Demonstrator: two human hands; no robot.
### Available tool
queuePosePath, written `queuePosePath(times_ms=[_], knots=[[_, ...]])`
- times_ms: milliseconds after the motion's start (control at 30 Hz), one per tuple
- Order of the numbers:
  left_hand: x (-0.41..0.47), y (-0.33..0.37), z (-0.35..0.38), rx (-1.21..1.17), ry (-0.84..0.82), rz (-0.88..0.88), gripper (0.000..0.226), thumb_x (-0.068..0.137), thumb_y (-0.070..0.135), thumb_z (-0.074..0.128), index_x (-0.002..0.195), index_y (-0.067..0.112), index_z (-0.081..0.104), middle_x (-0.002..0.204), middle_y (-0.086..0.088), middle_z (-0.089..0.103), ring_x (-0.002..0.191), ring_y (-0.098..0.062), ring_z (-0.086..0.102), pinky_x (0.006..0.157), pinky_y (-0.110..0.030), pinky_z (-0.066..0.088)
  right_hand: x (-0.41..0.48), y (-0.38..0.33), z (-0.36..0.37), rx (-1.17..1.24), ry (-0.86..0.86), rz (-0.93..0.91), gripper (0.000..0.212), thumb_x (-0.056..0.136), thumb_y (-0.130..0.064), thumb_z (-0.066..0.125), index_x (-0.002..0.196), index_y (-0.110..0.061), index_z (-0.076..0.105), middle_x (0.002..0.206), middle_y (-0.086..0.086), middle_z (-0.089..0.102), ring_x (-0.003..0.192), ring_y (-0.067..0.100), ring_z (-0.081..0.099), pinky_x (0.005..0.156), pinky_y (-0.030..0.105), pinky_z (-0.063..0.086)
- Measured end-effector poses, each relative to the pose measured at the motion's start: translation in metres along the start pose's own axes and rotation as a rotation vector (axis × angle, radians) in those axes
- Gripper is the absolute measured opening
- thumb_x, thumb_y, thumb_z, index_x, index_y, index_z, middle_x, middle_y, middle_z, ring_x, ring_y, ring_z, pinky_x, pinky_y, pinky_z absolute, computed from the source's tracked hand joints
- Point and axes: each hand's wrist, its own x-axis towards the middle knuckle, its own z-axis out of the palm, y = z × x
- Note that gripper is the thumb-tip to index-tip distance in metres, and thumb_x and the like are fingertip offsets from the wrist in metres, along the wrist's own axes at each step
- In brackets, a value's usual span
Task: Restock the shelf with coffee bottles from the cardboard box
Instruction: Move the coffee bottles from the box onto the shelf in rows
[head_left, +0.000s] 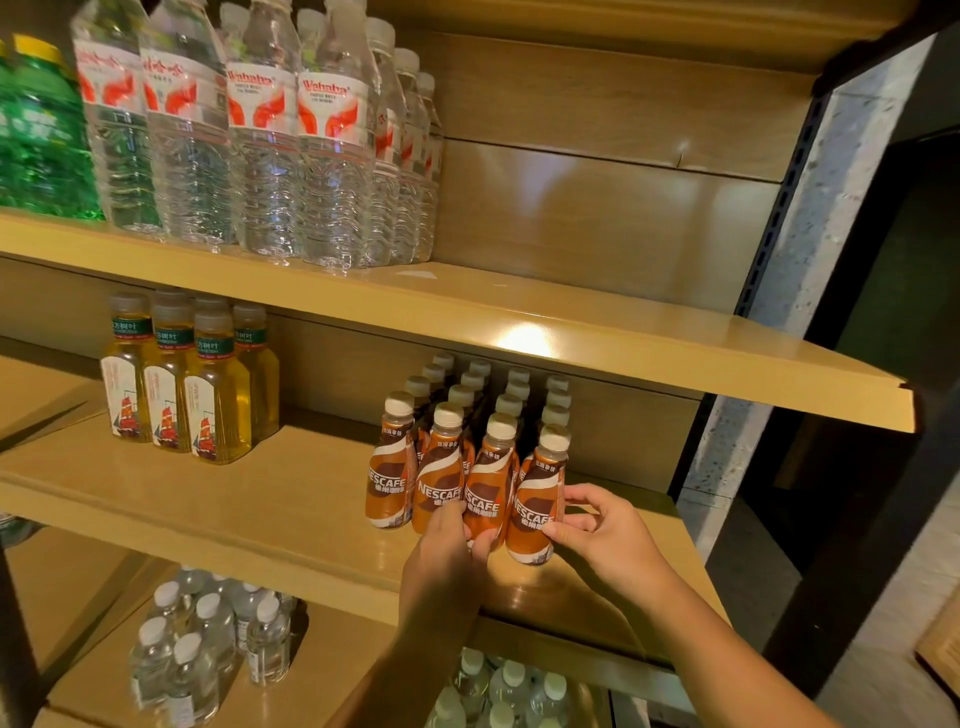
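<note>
Currently left hand (442, 545) grips third coffee bottle (485, 480), right hand (602, 530) pinches end bottle (535, 496).

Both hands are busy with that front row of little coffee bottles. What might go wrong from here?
1. The coffee bottles stand tightly packed; a nudge from the left hand, gripping a front bottle, might topple neighbours.
2. The end bottle, pinched by the right hand, sits close to the shelf edge; a slip might drop it onto the water bottles below.
</note>
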Motion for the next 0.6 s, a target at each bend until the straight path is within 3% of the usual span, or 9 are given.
queuePosePath(times_ms=[67, 233, 333, 500, 600], knots=[[-0.001, 0.002, -0.002, -0.004, -0.002, -0.008, 0.041, 0.096, 0.041, 0.066, 0.130, 0.023, 0.052, 0.104, 0.017, 0.049, 0.093, 0.002, 0.047, 0.074, -0.008, 0.033, -0.001, 0.000, -0.001, -0.027, -0.002, -0.009, 0.043, 0.084, -0.006, 0.079, 0.123, -0.017, 0.066, 0.107, -0.001, 0.078, 0.100, 0.016, 0.074, 0.094, 0.045, 0.059], [0.003, 0.010, -0.011, -0.065, -0.060, -0.073, 0.044, 0.097, 0.042, 0.064, 0.133, 0.024, 0.048, 0.120, 0.010, 0.057, 0.102, -0.005, 0.051, 0.092, -0.023, 0.047, -0.004, -0.004, -0.001, -0.068, -0.015, -0.012, 0.044, 0.087, -0.005, 0.075, 0.128, -0.016, 0.066, 0.107, -0.005, 0.078, 0.101, 0.012, 0.073, 0.097, 0.044, 0.057], [0.004, 0.012, -0.022, -0.091, -0.112, -0.085, 0.049, 0.094, 0.041, 0.068, 0.135, 0.025, 0.046, 0.127, 0.009, 0.056, 0.111, -0.008, 0.054, 0.100, -0.030, 0.049, -0.009, -0.011, 0.000, -0.143, -0.027, -0.003, 0.050, 0.087, -0.011, 0.077, 0.133, -0.025, 0.061, 0.114, -0.008, 0.074, 0.109, 0.010, 0.068, 0.102, 0.043, 0.054], [0.004, 0.003, -0.048, 0.108, -0.246, 0.081, 0.051, 0.091, 0.049, 0.068, 0.132, 0.029, 0.045, 0.131, 0.009, 0.054, 0.118, -0.011, 0.055, 0.101, -0.033, 0.051, -0.033, -0.019, 0.000, -0.618, 0.041, -0.042, 0.082, 0.089, -0.049, 0.070, 0.156, -0.024, 0.030, 0.156, -0.004, 0.043, 0.142, 0.016, 0.041, 0.115, 0.036, 0.039], [0.004, -0.003, -0.069, 0.345, -0.276, 0.252, 0.066, 0.087, 0.061, 0.066, 0.138, 0.029, 0.039, 0.137, 0.008, 0.049, 0.124, -0.013, 0.050, 0.104, -0.031, 0.048, -0.050, -0.022, 0.006, -0.920, 0.084, -0.079, 0.092, 0.087, -0.071, 0.052, 0.159, -0.022, 0.021, 0.164, 0.001, 0.029, 0.149, 0.020, 0.031, 0.120, 0.038, 0.031]])
